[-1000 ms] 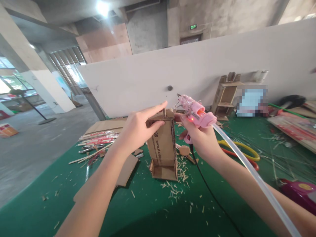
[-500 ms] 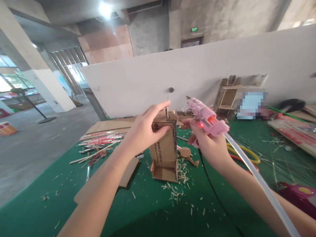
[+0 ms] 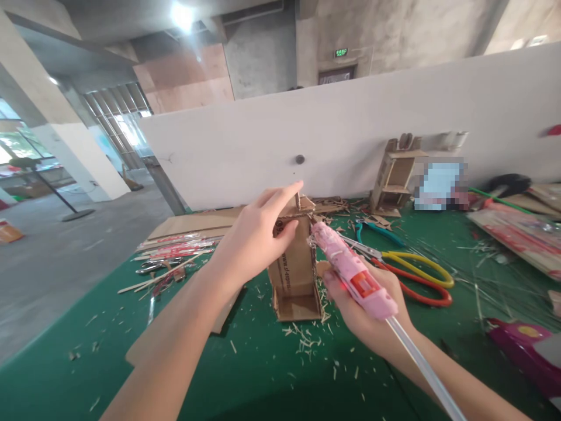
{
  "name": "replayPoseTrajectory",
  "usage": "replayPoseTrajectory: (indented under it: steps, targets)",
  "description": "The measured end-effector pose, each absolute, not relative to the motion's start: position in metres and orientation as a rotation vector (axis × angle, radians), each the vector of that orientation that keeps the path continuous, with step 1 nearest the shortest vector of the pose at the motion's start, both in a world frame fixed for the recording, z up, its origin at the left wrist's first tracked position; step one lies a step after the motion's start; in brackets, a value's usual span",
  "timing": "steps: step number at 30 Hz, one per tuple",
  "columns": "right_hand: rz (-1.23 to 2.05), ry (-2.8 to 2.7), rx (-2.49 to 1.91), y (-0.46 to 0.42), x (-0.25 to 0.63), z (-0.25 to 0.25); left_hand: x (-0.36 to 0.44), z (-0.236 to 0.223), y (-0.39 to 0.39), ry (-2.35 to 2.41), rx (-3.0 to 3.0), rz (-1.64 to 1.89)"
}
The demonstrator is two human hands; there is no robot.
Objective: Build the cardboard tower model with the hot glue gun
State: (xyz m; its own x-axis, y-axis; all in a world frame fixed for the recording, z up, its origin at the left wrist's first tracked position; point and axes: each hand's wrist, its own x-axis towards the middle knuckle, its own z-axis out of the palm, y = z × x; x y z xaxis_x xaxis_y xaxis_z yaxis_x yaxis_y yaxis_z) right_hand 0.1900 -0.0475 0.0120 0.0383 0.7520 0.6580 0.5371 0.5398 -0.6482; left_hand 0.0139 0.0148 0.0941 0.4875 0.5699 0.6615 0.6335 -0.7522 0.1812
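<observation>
The left hand [image 3: 252, 231] pinches the box [image 3: 298, 269], likely light, squashable, best held up top; the right hand [image 3: 360, 323] grips a glue gun [image 3: 345, 261].

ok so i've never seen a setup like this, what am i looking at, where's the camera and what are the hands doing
There's no robot here: these are a person's two bare hands, filmed by a camera worn on the head, looking forward and down. The right hand grips a pink glue gun, its nozzle near the upper right edge of a cardboard stand. The left hand touches the stand's top. Scissors, teal-handled pliers and pale shavings lie on the green table.
</observation>
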Motion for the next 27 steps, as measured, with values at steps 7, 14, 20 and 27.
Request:
replayPoseTrajectory:
  steps: [7,14,20,27]
  targets:
    - [0.138,-1.686,-1.097,-0.0484,0.1890,0.0156,0.0152,0.0990,0.0084,-1.055,-2.656,-1.070]
    - [0.089,-1.696,-1.080,-0.0476,0.1858,0.0182,0.0153,0.0990,0.0091,-1.029,-2.667,-1.087]
    - [0.133,-1.620,-1.164,-0.0523,0.1886,0.0157,0.0143,0.0995,0.0086,-1.051,-2.674,-1.080]
    - [0.176,-1.555,-1.185,-0.0540,0.1885,0.0134,0.0139,0.0981,0.0087,-1.044,-2.670,-1.097]
